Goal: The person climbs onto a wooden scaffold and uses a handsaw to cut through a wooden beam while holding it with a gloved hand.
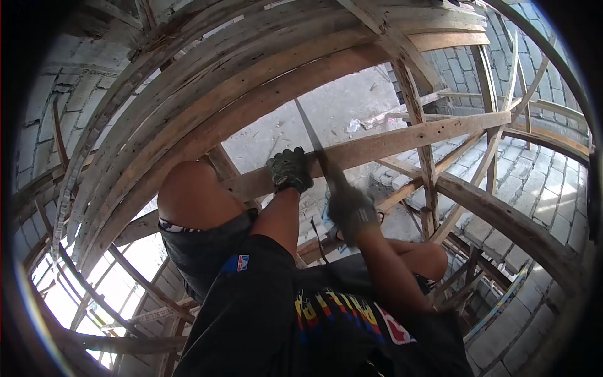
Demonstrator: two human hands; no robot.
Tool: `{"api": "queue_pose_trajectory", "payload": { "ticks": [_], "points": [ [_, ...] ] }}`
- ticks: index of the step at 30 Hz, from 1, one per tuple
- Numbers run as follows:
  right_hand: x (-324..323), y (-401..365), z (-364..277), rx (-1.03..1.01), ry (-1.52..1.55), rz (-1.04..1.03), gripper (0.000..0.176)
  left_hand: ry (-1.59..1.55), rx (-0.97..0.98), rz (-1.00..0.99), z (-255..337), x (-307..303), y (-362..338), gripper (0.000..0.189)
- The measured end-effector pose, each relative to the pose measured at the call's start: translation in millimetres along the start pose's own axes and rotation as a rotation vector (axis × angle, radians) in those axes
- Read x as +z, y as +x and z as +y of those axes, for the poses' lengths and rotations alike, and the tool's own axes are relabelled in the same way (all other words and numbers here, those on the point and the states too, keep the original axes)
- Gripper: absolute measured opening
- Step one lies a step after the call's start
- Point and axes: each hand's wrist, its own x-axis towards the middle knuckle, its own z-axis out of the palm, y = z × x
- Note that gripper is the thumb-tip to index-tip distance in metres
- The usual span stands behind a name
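A handsaw point(307, 125) lies across a wooden plank point(383, 146), its narrow blade pointing up and away from me. My right hand point(352, 212), in a dark glove and smeared by motion, is closed around the saw's handle end; the handle itself is mostly hidden. Just left of the blade, my left hand point(290, 169) wears a patterned glove and grips the plank with its fingers curled over the top. The plank runs from beside my bent knee out to the right.
Several long boards point(251, 78) stretch across in front of me. An upright post point(414, 103) stands right of the saw, and a thick beam point(502, 210) slopes away at the right. Concrete floor point(352, 94) shows far below, with block walls point(546, 195) around.
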Motion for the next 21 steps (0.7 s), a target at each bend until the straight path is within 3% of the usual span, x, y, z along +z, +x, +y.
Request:
{"api": "queue_pose_trajectory", "payload": {
  "ticks": [2, 4, 7, 10, 13, 17, 20, 21],
  "points": [
    [6.0, 52.1, -3.5, -0.085, 0.031, 0.102, 0.075, 0.001, 0.052, 0.012, 5.4, -0.2, 1.0, 0.068],
    [6.9, 55.0, -8.6, -0.112, 0.046, 0.128, 0.075, 0.03, 0.159, 0.018, 1.3, -0.2, -7.9, 0.067],
    [19.5, -38.8, 31.6, -0.09, -0.009, 0.042, 0.076, -0.029, 0.033, 0.013, -1.2, 1.2, -7.6, 0.076],
    [-15.4, -132.3, 4.9, 0.038, 0.053, -0.052, 0.077, -0.01, 0.023, 0.02, 1.2, 6.5, -3.2, 0.076],
    [-7.9, -87.4, 4.5, 0.052, -0.022, -0.11, 0.077, -0.016, -0.003, 0.005, 2.7, 5.8, -2.5, 0.076],
    [14.1, 59.9, 0.0, -0.115, 0.012, 0.129, 0.082, -0.034, -0.006, -0.024, 3.0, -1.7, 4.2, 0.076],
    [-4.4, 19.9, -10.2, -0.028, -0.008, -0.053, 0.084, -0.031, 0.028, 0.007, -0.9, 3.1, 1.3, 0.076],
    [-6.1, -21.0, -6.7, -0.039, -0.002, -0.024, 0.082, -0.037, 0.035, 0.037, -3.7, 3.6, 1.8, 0.076]
  ]
}}
